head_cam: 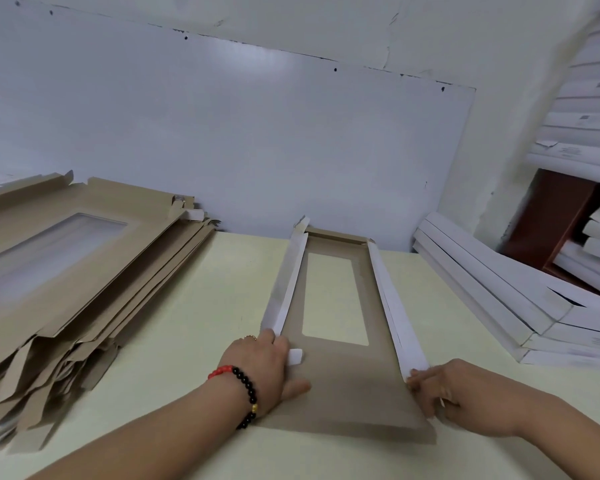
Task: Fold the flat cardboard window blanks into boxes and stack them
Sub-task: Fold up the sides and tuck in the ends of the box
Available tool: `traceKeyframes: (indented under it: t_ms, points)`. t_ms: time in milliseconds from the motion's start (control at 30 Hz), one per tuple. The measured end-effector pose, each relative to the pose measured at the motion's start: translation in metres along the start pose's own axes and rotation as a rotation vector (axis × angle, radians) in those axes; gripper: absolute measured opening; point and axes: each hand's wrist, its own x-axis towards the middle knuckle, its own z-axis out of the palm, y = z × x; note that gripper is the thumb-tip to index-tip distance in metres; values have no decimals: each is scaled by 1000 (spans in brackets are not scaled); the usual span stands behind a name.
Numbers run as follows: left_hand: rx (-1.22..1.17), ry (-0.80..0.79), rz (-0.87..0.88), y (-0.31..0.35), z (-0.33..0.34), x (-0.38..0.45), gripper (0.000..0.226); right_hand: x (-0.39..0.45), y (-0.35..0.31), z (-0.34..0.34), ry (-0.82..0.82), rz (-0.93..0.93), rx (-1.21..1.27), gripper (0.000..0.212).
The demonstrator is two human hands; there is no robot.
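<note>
Both long walls up on the blank point(340, 386) — left hand point(267, 367) pressing, right hand point(440, 393) pinching its wall's end — crease evenly before near flap.

Both forearms reach in from the near edge, bare. Left hand point(269, 367): palm down, fingers extended toward the far side, thumb splayed right, flat and pressing. Beaded bracelet point(244, 393) on left wrist, ring on one finger. Right hand point(454, 396): knuckles up, fingers point(417, 377) curled leftward in a pinching grip at the tips.
</note>
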Motion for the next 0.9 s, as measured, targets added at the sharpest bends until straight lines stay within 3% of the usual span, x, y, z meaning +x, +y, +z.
traceKeyframes:
  t_ms: [100, 267, 333, 500, 700, 900]
  points:
    - [29, -37, -14, 2, -2, -3, 77, -3, 2, 0, 19, 76, 52, 28]
    - [3, -53, -9, 3, -6, -5, 78, 1, 2, 5, 105, 140, -63, 16]
    - [23, -42, 15, 2, -5, -6, 72, 5, 0, 9, 167, 155, -55, 17]
    - [79, 24, 96, -4, -6, -6, 26, 9, -6, 19, 272, 136, 1, 10]
    - [-92, -56, 78, -10, -11, -9, 36, 11, 2, 27, 463, 159, -41, 14]
    - [-196, -93, 67, -5, -15, -3, 35, 20, -12, 34, 374, 314, -234, 25]
